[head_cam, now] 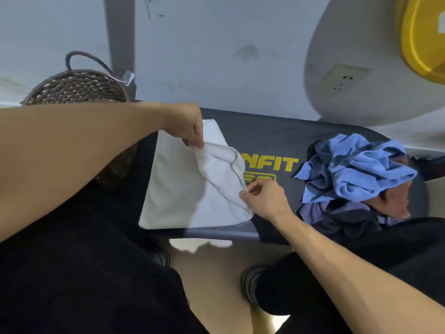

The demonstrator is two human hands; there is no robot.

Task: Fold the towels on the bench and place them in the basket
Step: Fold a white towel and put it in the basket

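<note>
Both hands pinch the white towel (192, 189): the left hand (190, 126) holds a raised edge at the far side, and the right hand (265, 197) holds the near corner of the same flap. I think they lift this flap to fold it over the flat part. The towel lies on the dark bench (277, 138), its long side running from near to far. The basket (77, 89) stands just beside the bench's left end. A heap of blue towels (356, 167) waits at the right, unfolded.
</note>
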